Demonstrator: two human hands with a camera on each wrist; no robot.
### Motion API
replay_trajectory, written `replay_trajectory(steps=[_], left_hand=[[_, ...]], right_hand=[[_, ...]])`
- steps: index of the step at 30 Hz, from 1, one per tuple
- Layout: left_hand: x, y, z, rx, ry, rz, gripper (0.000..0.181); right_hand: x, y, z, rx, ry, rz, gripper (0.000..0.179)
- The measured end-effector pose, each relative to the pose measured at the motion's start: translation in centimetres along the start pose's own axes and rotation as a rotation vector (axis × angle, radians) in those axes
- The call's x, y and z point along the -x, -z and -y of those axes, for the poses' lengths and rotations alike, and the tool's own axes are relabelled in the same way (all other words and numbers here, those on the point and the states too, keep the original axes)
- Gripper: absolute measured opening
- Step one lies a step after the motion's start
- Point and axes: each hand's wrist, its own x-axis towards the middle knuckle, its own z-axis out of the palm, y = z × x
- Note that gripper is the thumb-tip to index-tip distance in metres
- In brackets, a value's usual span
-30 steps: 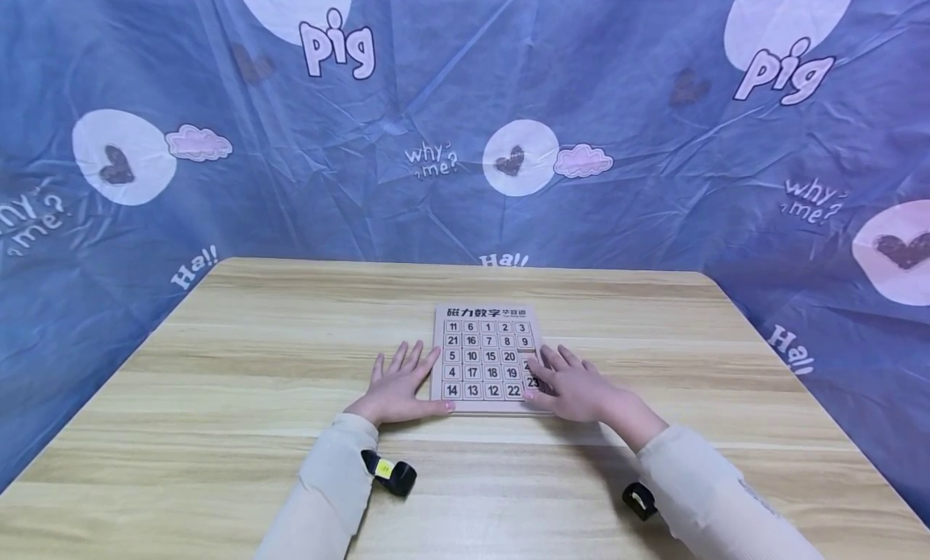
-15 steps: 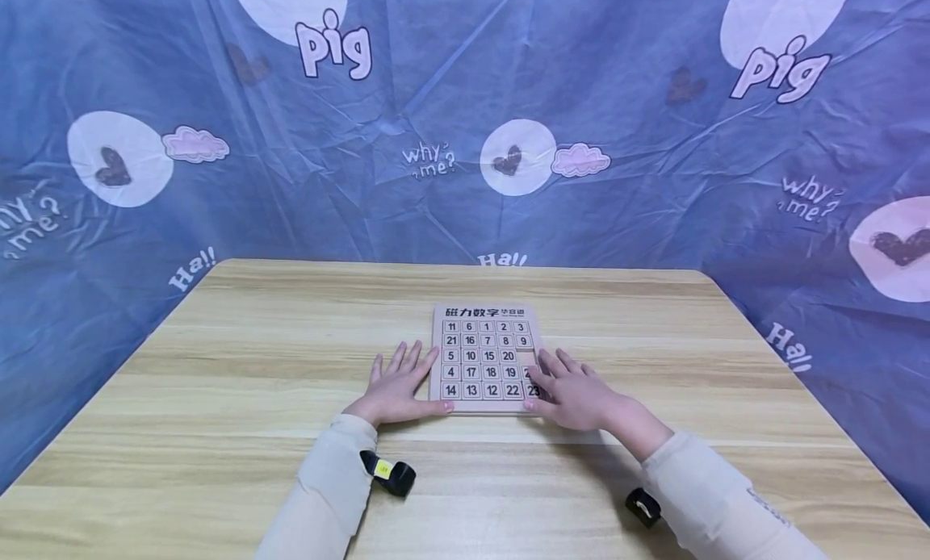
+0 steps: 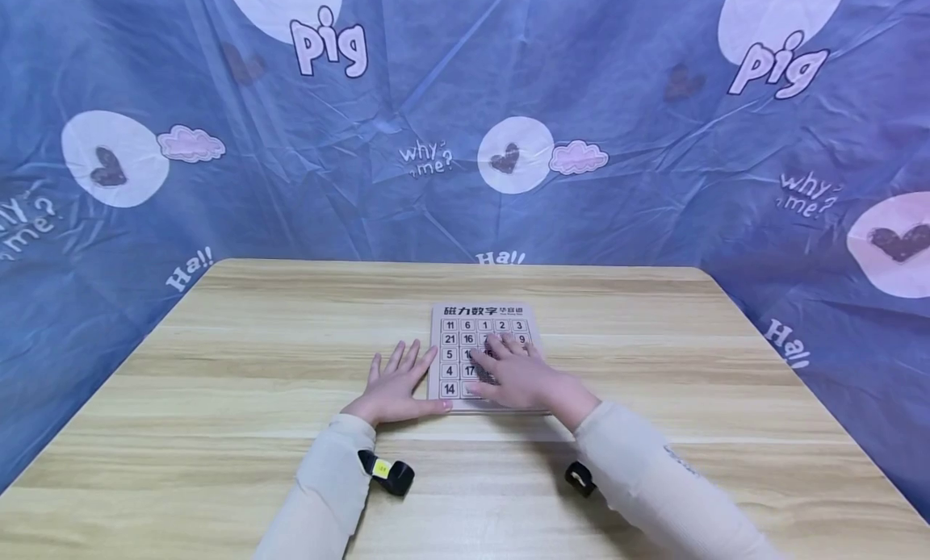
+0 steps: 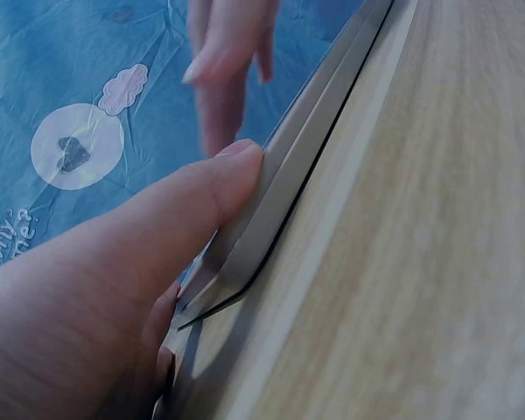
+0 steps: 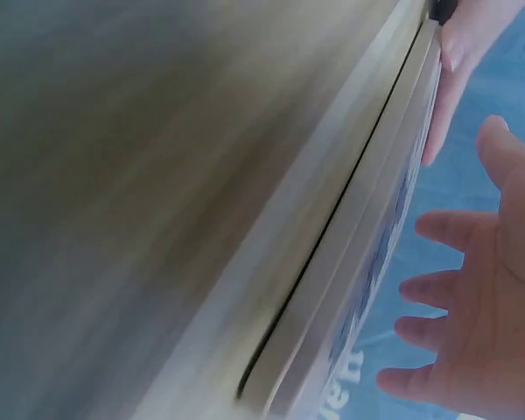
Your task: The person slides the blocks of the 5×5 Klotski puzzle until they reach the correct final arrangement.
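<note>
A number sliding puzzle (image 3: 472,311) lies flat on the table, its square tiles set in rows under a printed header. Beside its left edge my left hand (image 3: 395,392) rests with fingers spread, and the thumb touches the front left corner. In the left wrist view that thumb (image 4: 232,171) lies against the puzzle's edge (image 4: 289,175). My right hand (image 3: 517,376) is over the middle and right of the puzzle, hiding many tiles. The right wrist view shows its fingers (image 5: 433,289) spread and raised above the puzzle face, holding nothing.
The wood-grain table (image 3: 291,326) reaches back to a blue printed cloth (image 3: 465,213) that hangs behind and along both sides. A black wrist camera (image 3: 395,477) sits under the left sleeve, another black camera (image 3: 580,478) under the right one.
My right hand has moved left from the puzzle's right edge to over its middle. Earlier, the 23 tile slid down into the bottom row, leaving a gap in the right column. The left hand stays put.
</note>
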Motion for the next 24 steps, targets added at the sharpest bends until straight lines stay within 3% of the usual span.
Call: replay_trajectory(steps=[9,24], left_hand=[[0.0,0.0,0.1,-0.010,0.005,0.002,0.095],[-0.3,-0.4,0.4,0.004,-0.003,-0.004,0.094]], right_hand=[[-2.4,-0.4,1.9,-0.014,0.019,0.025,0.062],[-1.8,-0.7,0.6,0.029,-0.029,0.027,0.059]])
